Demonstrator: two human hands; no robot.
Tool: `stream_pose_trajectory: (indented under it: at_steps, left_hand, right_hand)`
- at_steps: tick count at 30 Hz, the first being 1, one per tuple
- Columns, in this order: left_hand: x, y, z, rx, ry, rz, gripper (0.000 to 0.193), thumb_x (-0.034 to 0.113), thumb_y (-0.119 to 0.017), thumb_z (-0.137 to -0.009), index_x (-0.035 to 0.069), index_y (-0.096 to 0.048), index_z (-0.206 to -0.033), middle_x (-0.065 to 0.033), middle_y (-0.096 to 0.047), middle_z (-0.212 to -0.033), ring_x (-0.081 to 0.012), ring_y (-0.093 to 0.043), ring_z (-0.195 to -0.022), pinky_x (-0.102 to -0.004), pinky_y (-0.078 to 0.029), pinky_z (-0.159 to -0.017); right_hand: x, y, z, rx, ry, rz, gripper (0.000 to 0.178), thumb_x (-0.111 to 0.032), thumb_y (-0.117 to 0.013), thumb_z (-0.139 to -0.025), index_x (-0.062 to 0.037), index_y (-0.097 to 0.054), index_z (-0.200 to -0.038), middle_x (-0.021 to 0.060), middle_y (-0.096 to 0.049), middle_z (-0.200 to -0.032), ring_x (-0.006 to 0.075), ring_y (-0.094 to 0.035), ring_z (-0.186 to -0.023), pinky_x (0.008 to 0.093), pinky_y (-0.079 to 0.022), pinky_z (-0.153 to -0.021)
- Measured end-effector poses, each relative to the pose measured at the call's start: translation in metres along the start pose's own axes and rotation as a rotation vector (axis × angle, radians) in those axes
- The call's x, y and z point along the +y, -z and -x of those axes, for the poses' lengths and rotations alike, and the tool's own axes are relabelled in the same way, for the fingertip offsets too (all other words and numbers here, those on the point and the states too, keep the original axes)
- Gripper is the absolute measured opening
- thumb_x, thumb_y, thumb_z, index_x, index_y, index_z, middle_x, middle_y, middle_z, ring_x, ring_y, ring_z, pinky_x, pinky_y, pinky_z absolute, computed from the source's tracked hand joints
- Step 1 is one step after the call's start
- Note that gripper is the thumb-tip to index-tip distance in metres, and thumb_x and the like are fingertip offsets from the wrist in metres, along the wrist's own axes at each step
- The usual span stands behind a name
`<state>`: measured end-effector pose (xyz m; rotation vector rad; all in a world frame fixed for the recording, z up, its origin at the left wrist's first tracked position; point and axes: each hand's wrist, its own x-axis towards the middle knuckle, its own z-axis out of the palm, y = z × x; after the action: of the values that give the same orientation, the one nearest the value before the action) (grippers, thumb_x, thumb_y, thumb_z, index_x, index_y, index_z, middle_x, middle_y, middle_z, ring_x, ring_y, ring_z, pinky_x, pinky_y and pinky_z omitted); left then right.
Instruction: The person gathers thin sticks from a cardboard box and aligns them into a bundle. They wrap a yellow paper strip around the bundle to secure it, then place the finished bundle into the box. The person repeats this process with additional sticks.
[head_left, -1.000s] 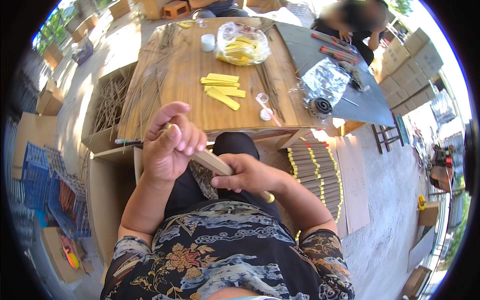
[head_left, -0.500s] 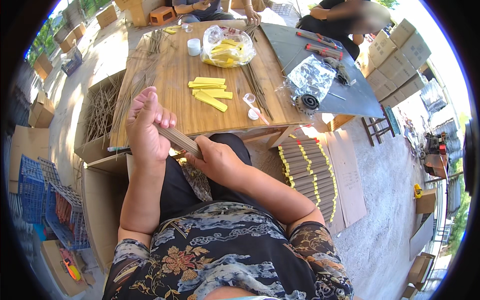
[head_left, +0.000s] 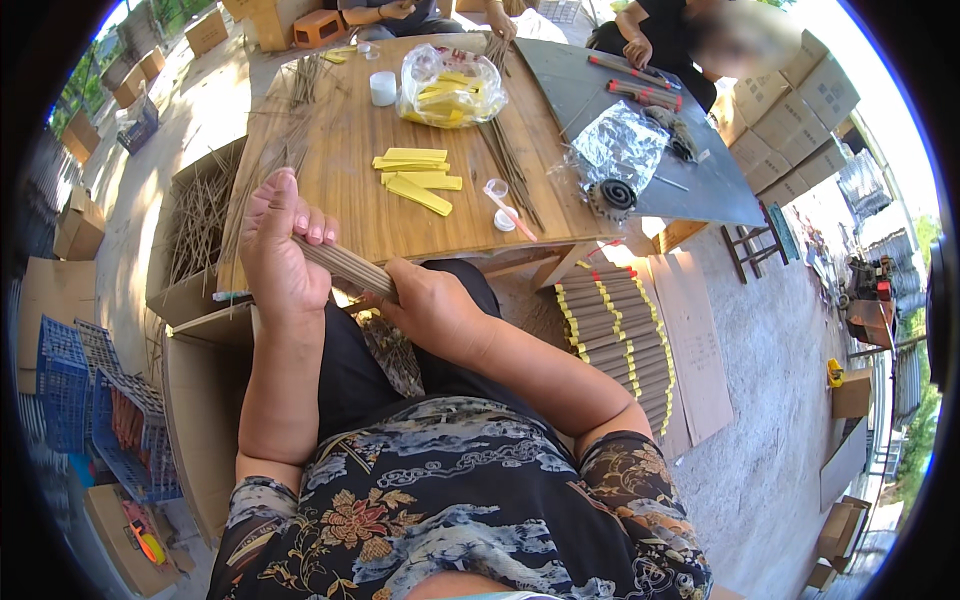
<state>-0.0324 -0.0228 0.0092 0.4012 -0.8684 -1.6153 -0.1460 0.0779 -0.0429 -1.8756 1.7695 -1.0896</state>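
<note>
Bundle, slim brown sticks: both ends hidden by your L hand & R hand. Black-clad co-worker, upper R: head blurred. Dark-clad co-worker, top: cut off.

One wide fisheye view from a camera worn on the head, facing steeply down and forward. A patterned shirt sits nearest, close below the lens; the counter lies farther ahead. Straight edges bend, and floor curves away at left and right.
</note>
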Motion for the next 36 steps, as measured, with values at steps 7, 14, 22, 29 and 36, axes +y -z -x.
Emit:
stream_pose_trajectory:
  at_steps: [7, 14, 22, 29, 36]
  left_hand:
    - [0.015, -0.002, -0.008, -0.111, 0.006, 0.074, 0.022, 0.016, -0.050, -0.090, 0.000, -0.053, -0.105, 0.0047, -0.036, -0.053, -0.0044, -0.033, -0.045, -0.0203, -0.032, -0.044]
    - [0.017, -0.002, -0.003, -0.319, 0.070, 0.105, 0.028, 0.015, -0.050, -0.089, -0.002, -0.049, -0.112, 0.0046, -0.036, -0.053, -0.0046, -0.034, -0.044, -0.0204, -0.034, -0.045]
    - [0.008, -0.005, -0.009, -0.075, 0.040, -0.019, 0.031, 0.015, -0.057, -0.086, 0.000, -0.049, -0.111, 0.0038, -0.040, -0.055, -0.0065, -0.037, -0.048, -0.0248, -0.039, -0.053]
    - [0.001, 0.000, -0.014, -0.018, 0.026, -0.057, 0.029, 0.013, -0.059, -0.083, 0.001, -0.049, -0.108, 0.0033, -0.041, -0.055, -0.0082, -0.041, -0.050, -0.0283, -0.043, -0.058]
    - [-0.024, 0.022, -0.034, 0.137, 0.052, -0.075, 0.037, 0.009, -0.066, -0.076, -0.002, -0.045, -0.106, -0.0014, -0.047, -0.058, -0.0144, -0.051, -0.051, -0.0358, -0.051, -0.063]
  right_hand:
    - [-0.003, 0.030, -0.015, -0.369, -0.150, -0.469, 0.052, -0.038, -0.072, -0.069, 0.0039, -0.055, -0.093, 0.0157, -0.059, -0.075, 0.0250, -0.059, -0.073, 0.0352, -0.046, -0.067]
    - [-0.010, 0.022, -0.006, -0.583, -0.266, -0.675, 0.028, -0.027, -0.062, -0.083, -0.0006, -0.050, -0.082, 0.0053, -0.051, -0.059, 0.0125, -0.053, -0.057, 0.0275, -0.044, -0.053]
    - [-0.006, 0.002, -0.004, -0.191, -0.093, -0.275, 0.027, -0.022, -0.059, -0.082, 0.0020, -0.048, -0.081, 0.0200, -0.056, -0.064, 0.0349, -0.057, -0.063, 0.0397, -0.046, -0.058]
    - [-0.006, -0.002, -0.003, -0.038, -0.025, -0.002, 0.025, -0.018, -0.061, -0.078, 0.0005, -0.044, -0.081, 0.0205, -0.057, -0.069, 0.0360, -0.059, -0.066, 0.0422, -0.048, -0.060]
    - [0.013, -0.021, -0.009, 0.067, -0.088, 0.212, 0.024, -0.018, -0.062, -0.076, -0.0017, -0.044, -0.079, 0.0203, -0.058, -0.070, 0.0383, -0.058, -0.068, 0.0441, -0.047, -0.058]
